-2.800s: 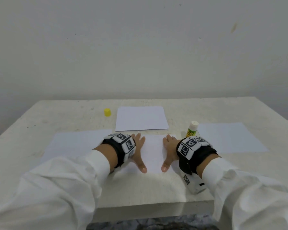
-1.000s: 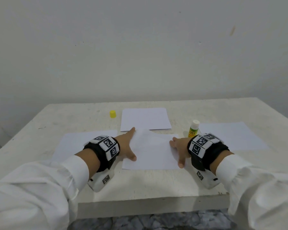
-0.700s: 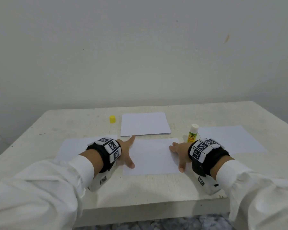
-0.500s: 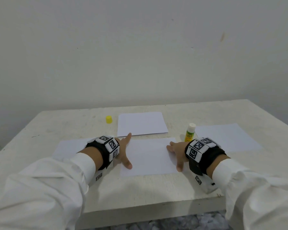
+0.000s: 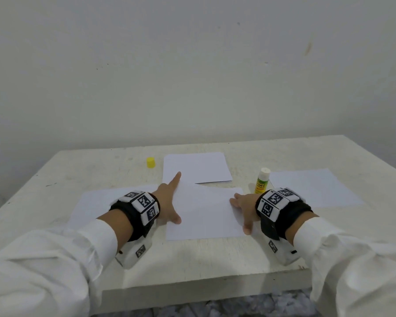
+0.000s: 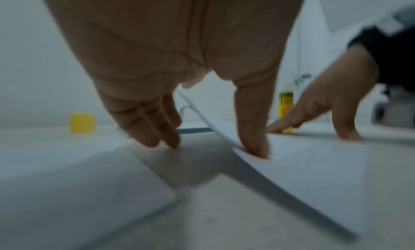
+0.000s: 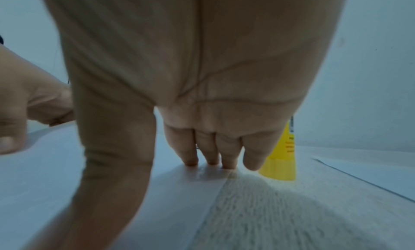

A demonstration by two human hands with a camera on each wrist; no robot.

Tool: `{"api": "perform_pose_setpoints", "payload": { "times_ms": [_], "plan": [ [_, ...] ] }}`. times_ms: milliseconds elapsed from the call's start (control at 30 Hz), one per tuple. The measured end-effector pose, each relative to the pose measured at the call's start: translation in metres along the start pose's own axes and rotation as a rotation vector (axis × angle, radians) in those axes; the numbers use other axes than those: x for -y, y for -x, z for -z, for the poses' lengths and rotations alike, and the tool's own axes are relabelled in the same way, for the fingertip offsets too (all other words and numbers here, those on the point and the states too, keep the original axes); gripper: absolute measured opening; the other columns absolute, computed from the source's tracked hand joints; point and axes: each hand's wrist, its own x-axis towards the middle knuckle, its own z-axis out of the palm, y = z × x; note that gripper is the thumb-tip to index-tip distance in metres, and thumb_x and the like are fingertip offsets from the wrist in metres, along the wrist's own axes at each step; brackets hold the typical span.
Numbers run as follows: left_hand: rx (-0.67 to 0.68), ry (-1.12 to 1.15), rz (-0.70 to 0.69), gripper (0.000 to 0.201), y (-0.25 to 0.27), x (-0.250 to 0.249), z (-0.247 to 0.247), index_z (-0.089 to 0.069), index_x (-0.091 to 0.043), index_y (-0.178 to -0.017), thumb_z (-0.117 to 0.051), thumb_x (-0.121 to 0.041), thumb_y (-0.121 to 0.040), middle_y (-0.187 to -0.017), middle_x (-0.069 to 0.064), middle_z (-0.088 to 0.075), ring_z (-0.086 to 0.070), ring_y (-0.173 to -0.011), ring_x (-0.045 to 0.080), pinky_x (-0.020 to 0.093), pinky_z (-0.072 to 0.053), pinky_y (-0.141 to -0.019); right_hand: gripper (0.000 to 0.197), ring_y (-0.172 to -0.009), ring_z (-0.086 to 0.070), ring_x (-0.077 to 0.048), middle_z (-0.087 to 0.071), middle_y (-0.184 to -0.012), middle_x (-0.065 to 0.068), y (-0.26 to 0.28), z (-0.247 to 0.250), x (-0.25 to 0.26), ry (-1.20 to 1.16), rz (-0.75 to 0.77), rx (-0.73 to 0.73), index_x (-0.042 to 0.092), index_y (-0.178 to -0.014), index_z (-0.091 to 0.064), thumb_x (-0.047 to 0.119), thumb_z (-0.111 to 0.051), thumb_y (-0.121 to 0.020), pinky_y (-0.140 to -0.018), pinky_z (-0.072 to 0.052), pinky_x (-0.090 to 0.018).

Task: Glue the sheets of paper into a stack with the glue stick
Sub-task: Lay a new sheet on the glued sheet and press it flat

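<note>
A white sheet lies at the table's near middle. My left hand is at its left edge; in the left wrist view the thumb is on top, the other fingers are to its left, and the edge curves up between them. My right hand presses straight fingertips on the sheet's right edge. The sheet's far left part overlaps the paper stack behind it. The uncapped glue stick stands upright just beyond my right wrist. Its yellow cap sits left of the stack.
One loose sheet lies to the left and another to the right of the middle one. The white table ends close to my wrists at its front edge. A plain wall rises behind it.
Both hands slid from the sheet's middle out to its side edges. The left index finger has stretched forward, and the sheet's far left part has risen over the stack's near corner.
</note>
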Motion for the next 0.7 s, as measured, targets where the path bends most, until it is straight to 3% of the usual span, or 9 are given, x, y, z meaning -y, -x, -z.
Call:
{"api": "perform_pose_setpoints", "payload": {
  "times_ms": [100,200,267,333,367,433,500,600,700],
  "plan": [
    [-0.079,0.279,0.004,0.102,0.001,0.008,0.001,-0.011,-0.030,-0.152,-0.076,-0.009,-0.077,-0.135,0.009,-0.046,-0.056,-0.108,0.024,0.029,-0.050,-0.087,0.098,-0.138,-0.030,-0.031,-0.013,-0.157,-0.007,-0.002,-0.002,0.001,0.014,-0.003,-0.012,0.010,-0.151,-0.008,0.029,-0.073,-0.080,-0.110,-0.032,-0.047],
    [-0.103,0.377,0.016,0.064,0.003,0.011,0.001,-0.047,-0.022,-0.139,-0.069,-0.003,-0.082,-0.140,0.002,-0.047,-0.060,-0.074,0.012,0.014,-0.046,-0.063,0.098,-0.138,-0.030,-0.031,-0.014,-0.156,-0.007,-0.003,-0.003,0.000,0.003,0.000,-0.014,0.010,-0.151,-0.009,0.029,-0.074,-0.080,-0.110,-0.032,-0.047],
    [-0.123,0.385,-0.008,0.062,0.004,0.013,0.001,-0.048,-0.022,-0.139,-0.068,-0.004,-0.083,-0.147,-0.004,-0.039,-0.063,-0.088,0.016,0.015,-0.048,-0.071,0.096,-0.137,-0.030,-0.031,-0.016,-0.155,-0.008,-0.003,-0.002,-0.002,-0.038,0.007,-0.016,0.011,-0.151,-0.012,0.028,-0.074,-0.079,-0.110,-0.031,-0.046],
    [-0.145,0.406,-0.055,0.064,0.007,0.014,0.005,-0.046,-0.023,-0.140,-0.068,-0.004,-0.083,-0.152,-0.008,-0.032,-0.055,-0.119,0.024,0.026,-0.046,-0.095,0.088,-0.132,-0.036,-0.030,-0.023,-0.149,-0.009,-0.004,-0.003,-0.002,-0.119,0.000,-0.064,0.014,-0.147,-0.023,0.030,-0.075,-0.078,-0.107,-0.035,-0.043],
    [-0.159,0.428,-0.081,0.064,0.009,0.014,0.010,-0.046,-0.023,-0.140,-0.067,-0.003,-0.083,-0.152,-0.010,-0.031,-0.053,-0.121,0.022,0.029,-0.042,-0.101,0.082,-0.130,-0.038,-0.029,-0.025,-0.148,-0.009,-0.007,-0.003,-0.002,-0.198,-0.010,-0.101,0.016,-0.145,-0.029,0.031,-0.075,-0.078,-0.105,-0.037,-0.040],
    [-0.187,0.497,-0.126,0.062,0.012,0.015,0.020,-0.048,-0.023,-0.138,-0.068,-0.002,-0.083,-0.149,-0.014,-0.033,-0.060,-0.097,0.007,0.023,-0.042,-0.093,0.072,-0.128,-0.040,-0.026,-0.026,-0.146,-0.006,-0.012,-0.003,0.001,-0.451,-0.029,-0.185,0.020,-0.140,-0.038,0.032,-0.073,-0.079,-0.101,-0.037,-0.034],
    [-0.223,0.555,-0.155,0.061,0.012,0.019,0.033,-0.049,-0.024,-0.137,-0.068,-0.002,-0.084,-0.148,-0.014,-0.035,-0.056,-0.078,-0.002,0.019,-0.042,-0.084,0.058,-0.122,-0.045,-0.024,-0.036,-0.138,-0.006,-0.017,0.002,0.006,-0.690,-0.056,-0.276,0.019,-0.132,-0.045,0.030,-0.071,-0.081,-0.091,-0.037,-0.028],
    [-0.271,0.617,-0.169,0.059,0.008,0.026,0.051,-0.050,-0.024,-0.136,-0.068,-0.003,-0.084,-0.144,-0.015,-0.036,-0.054,-0.072,-0.002,0.013,-0.043,-0.068,0.044,-0.120,-0.049,-0.026,-0.049,-0.132,-0.010,-0.024,0.014,0.013,-0.866,-0.100,-0.378,0.010,-0.128,-0.050,0.018,-0.063,-0.087,-0.088,-0.038,-0.027],
    [-0.307,0.649,-0.161,0.058,-0.004,0.033,0.063,-0.052,-0.025,-0.135,-0.068,-0.004,-0.083,-0.139,-0.011,-0.043,-0.052,-0.071,0.007,0.015,-0.043,-0.068,0.034,-0.130,-0.043,-0.029,-0.046,-0.141,-0.011,-0.028,0.033,0.019,-0.990,-0.142,-0.363,0.010,-0.130,-0.051,0.019,-0.046,-0.098,-0.100,-0.035,-0.028]
  ]
}}
